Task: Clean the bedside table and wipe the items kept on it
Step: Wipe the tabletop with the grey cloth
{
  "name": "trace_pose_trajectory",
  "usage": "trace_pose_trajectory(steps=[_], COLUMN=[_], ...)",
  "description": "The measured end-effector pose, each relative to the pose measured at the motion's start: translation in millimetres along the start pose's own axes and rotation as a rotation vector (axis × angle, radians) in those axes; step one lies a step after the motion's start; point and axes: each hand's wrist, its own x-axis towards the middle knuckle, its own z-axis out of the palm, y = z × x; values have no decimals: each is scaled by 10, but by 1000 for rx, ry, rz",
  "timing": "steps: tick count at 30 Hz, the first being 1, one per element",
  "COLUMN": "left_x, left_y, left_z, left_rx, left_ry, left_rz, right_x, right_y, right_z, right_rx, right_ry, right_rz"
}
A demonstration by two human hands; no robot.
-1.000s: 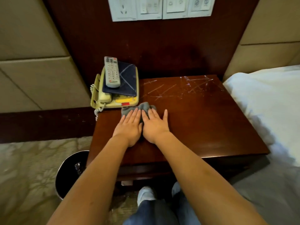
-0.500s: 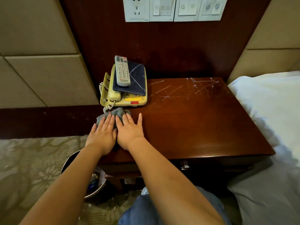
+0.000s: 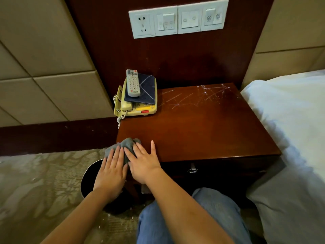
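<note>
bedside table (image 3: 202,131) open right of telephone (image 3: 136,110) (remote (image 3: 133,83) stacked on top), bed (image 3: 290,111) crowding its right edge

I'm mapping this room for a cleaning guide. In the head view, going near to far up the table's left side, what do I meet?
Knee → left hand and right hand side by side → cloth → phone → switch panel.

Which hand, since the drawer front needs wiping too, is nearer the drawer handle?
Right. The right hand presses the cloth at the table's front left corner, just left of the drawer handle; the left hand lies farther left, past the table edge, above the bin.
</note>
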Motion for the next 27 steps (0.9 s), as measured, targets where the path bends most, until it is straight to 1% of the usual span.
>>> trace_pose_trajectory(steps=[3, 5, 10, 15, 21, 24, 27], left_x=[-33, 59, 245, 409, 672, 774, 847], left_y=[181, 338, 957, 1707, 2692, 3008, 3170], left_z=[-36, -77, -198, -342, -544, -590, -623], left_rx=[28, 26, 13, -28, -36, -47, -57], left_ry=[99, 157, 194, 113, 40, 2, -14], left_rz=[-7, 73, 199, 332, 455, 516, 575], right_x=[-156, -263, -644, -1159, -1762, -1937, -2022], right_y=[146, 331, 978, 1597, 2324, 2565, 2719], right_z=[10, 9, 15, -20, -84, -75, -79], right_rx=[-56, -73, -87, -72, -88, -31, -27], right_ry=[-10, -11, -1, 7, 0, 2, 6], right_rz=[-6, 22, 81, 170, 357, 420, 468])
